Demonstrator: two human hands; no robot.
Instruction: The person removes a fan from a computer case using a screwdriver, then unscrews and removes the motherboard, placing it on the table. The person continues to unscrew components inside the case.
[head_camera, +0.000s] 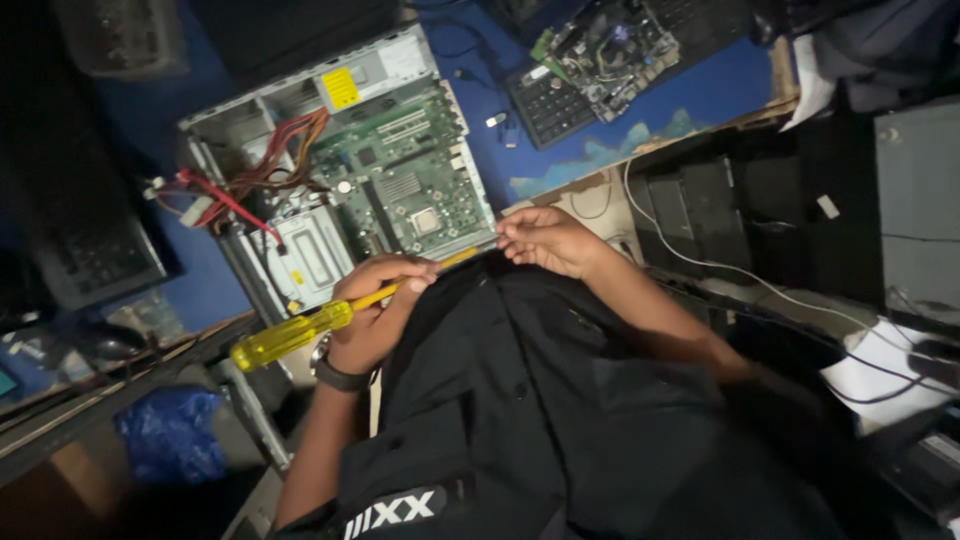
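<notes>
My left hand (375, 305), with a dark watch on its wrist, is closed around a screwdriver with a yellow see-through handle (290, 335), gripping it where the shaft starts. The shaft runs up and right to my right hand (545, 240), whose fingertips pinch the tip end. Both hands hover over my black shirt, just below the near edge of an open computer case (235, 125) lying on its side. Inside the case are a green motherboard (410, 170), red and orange cables (250, 180) and a metal drive cage (315, 255).
The case rests on a blue table surface (700, 95). A black keyboard with a loose circuit board on it (590, 60) lies at the back right. A white cable (720, 275) trails over dark boxes at right. A blue bag (170, 430) sits low left.
</notes>
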